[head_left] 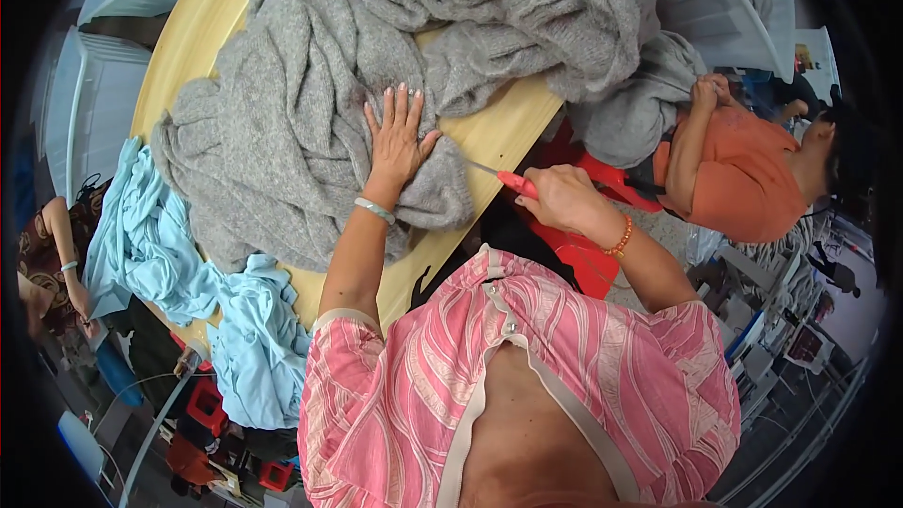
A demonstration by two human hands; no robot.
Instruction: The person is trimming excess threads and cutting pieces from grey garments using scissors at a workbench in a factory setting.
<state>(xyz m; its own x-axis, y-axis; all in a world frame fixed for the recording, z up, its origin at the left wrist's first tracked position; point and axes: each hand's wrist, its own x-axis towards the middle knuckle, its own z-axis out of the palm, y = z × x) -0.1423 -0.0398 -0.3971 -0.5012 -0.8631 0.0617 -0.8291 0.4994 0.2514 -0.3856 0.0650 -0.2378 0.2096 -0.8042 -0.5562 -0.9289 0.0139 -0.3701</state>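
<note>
My left hand [398,143] lies flat with fingers spread on a heap of grey knitted fabric [292,122]. My right hand [564,198] is closed around the red handle of a slim metal-tipped tool [515,184]. The tip points left at the table's near edge, close to a grey fold beside my left hand. Whether it touches the fold, I cannot tell. My fingers hide part of the handle, so its exact kind is unclear.
More grey knit [527,0] lies across the far side of the wooden table [513,122]. Light blue cloth [160,235] hangs over the left edge. Pale plastic bins [724,9] stand beyond. At right sits a person in an orange shirt [743,174]; another person's arm [62,240] shows at left.
</note>
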